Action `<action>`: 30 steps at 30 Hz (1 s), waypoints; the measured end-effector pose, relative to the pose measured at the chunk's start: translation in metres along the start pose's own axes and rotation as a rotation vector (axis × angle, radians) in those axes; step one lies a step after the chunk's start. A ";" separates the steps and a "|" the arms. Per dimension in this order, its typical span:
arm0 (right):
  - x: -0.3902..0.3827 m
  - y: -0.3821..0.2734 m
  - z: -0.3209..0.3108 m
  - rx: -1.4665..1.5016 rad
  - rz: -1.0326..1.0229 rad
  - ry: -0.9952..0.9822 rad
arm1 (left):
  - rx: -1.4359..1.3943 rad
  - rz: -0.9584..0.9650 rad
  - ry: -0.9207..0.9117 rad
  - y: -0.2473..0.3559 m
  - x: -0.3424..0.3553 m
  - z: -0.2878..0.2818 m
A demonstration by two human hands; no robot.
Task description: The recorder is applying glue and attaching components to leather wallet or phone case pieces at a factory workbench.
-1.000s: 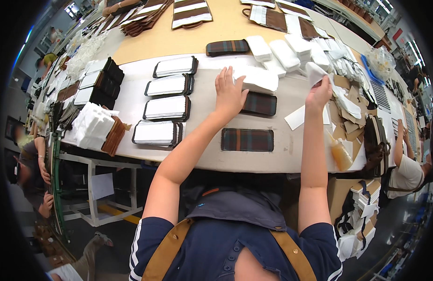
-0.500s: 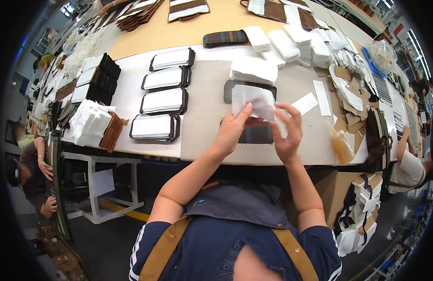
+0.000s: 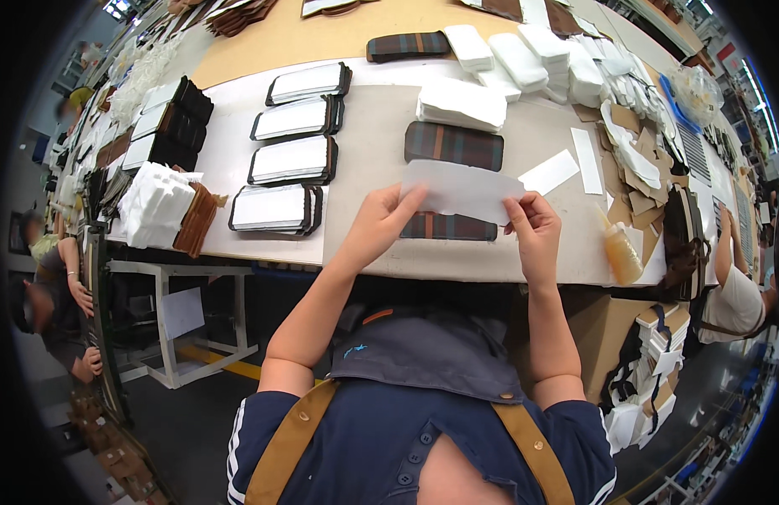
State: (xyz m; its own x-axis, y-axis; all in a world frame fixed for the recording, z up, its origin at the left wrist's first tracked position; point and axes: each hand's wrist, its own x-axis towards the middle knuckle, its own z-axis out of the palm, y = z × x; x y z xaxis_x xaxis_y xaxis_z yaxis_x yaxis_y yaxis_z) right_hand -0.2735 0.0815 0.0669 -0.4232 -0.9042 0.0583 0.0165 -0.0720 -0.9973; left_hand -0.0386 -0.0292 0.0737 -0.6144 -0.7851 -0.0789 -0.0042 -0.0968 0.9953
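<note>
A thin translucent white sheet is stretched between my hands at the table's near side. My left hand pinches its left end and my right hand pinches its right end. Behind it lies a plaid fabric piece, partly hidden, with another plaid piece just beyond. Farther back sit a stack of white pads and a third plaid piece. To the left, several stacks of white-topped, dark-edged pieces form a column.
White and brown piles crowd the left side. Loose white strips, cardboard scraps and a bottle of amber liquid lie to the right. Co-workers work at both edges. The table's front edge runs before me.
The sheet has come from my right hand at the white pads down to between both hands, and is now held out lengthwise. My left hand has left the white stack and moved toward me.
</note>
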 end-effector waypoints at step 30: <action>-0.003 0.069 -0.008 -0.704 -0.203 0.079 | 0.954 0.156 0.418 -0.078 -0.021 -0.008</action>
State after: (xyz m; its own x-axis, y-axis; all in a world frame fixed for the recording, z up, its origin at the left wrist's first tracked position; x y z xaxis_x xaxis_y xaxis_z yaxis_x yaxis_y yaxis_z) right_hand -0.2785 0.0830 -0.0026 -0.4205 -0.8669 0.2678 -0.6434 0.0767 -0.7617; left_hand -0.0193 -0.0103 -0.0022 -0.3411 -0.9135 0.2218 -0.6792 0.4027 0.6137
